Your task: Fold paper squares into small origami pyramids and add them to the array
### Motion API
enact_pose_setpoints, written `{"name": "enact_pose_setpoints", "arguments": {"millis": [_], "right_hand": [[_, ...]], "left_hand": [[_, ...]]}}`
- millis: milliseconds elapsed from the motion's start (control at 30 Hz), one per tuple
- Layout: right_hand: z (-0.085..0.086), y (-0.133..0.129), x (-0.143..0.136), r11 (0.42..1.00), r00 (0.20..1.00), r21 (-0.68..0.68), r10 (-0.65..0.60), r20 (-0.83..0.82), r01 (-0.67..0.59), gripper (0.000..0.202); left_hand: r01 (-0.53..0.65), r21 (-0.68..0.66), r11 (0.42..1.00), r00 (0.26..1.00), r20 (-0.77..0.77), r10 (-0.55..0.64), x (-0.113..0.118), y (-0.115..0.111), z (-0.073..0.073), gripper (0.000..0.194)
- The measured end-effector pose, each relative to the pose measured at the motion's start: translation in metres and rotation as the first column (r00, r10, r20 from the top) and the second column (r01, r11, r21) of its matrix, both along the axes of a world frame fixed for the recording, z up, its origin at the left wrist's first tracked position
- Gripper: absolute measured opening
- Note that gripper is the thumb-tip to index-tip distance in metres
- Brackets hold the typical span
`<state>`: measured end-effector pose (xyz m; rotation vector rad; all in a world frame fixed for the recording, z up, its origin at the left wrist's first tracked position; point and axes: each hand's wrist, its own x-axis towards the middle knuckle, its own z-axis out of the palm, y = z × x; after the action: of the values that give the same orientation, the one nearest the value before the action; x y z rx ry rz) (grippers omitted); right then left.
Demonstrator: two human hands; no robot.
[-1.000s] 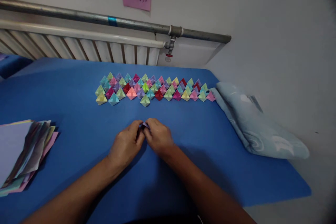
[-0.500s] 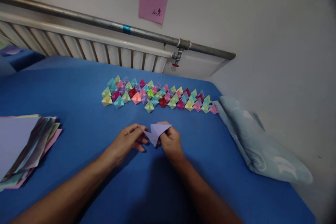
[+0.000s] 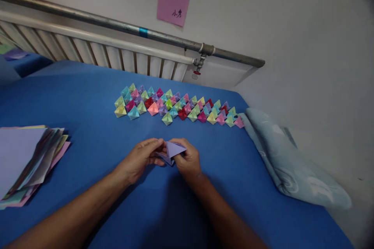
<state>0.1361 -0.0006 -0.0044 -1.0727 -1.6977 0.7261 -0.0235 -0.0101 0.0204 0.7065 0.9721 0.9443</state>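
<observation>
Your blue tabletop [image 3: 87, 101] has its back edge along the white ribbed radiator [image 3: 98, 52], with a grey metal pipe [image 3: 105, 24] running above it and a red valve handle [image 3: 196, 72] near the pipe's right end. Right side: a folded pale-teal patterned blanket [image 3: 295, 163] lies over the edge; below it the edge slants out to the lower right corner. Left limit is a stack of multicoloured paper sheets [image 3: 19, 159], lilac on top, well apart from your left forearm. Ahead of your hands, staggered rows of small diamond-shaped folded-paper pieces [image 3: 168, 104] span the middle, right end just beside the blanket. A strip of blue separates the rows from your knuckles; more blue shows either side of your forearms. Grip: your right hand [image 3: 187, 159] has the folded lilac paper [image 3: 175, 149] pinched between thumb and fingers, one triangular flap standing up. Your left hand [image 3: 144, 156] is half curled, thumb and fingers parted around the paper's left corner; can't tell if it's pinching. Paper sits between both hands, in front of the rows.
</observation>
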Motion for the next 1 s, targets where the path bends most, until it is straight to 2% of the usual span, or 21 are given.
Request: {"name": "enact_pose_setpoints", "arguments": {"millis": [100,233,567,833,1000], "right_hand": [[0.001,-0.001,0.001,0.994,0.993,0.107,0.025,0.114,-0.037,0.02],[0.001,-0.004,0.0,0.982,0.976,0.173,0.039,0.215,-0.078,0.023],[0.001,-0.006,0.002,0.966,0.942,0.223,0.055,0.33,-0.135,0.028],[0.002,-0.009,0.001,0.953,0.903,0.274,0.0,0.43,-0.13,0.023],[0.004,-0.011,0.002,0.94,0.907,0.31,-0.003,0.42,-0.141,0.021]], "left_hand": [[0.015,-0.011,1.0,1.0,-0.015,-0.015,-0.001,0.001,0.0,0.037],[-0.003,-0.054,0.999,1.0,-0.03,0.001,-0.001,0.002,-0.002,0.039],[-0.004,-0.142,0.99,1.0,0.008,0.005,-0.003,0.004,-0.003,0.037],[-0.013,-0.183,0.983,1.0,0.001,0.014,-0.002,0.004,0.006,0.029],[-0.027,-0.178,0.984,0.999,-0.031,0.022,-0.003,0.005,0.006,0.03]]}}
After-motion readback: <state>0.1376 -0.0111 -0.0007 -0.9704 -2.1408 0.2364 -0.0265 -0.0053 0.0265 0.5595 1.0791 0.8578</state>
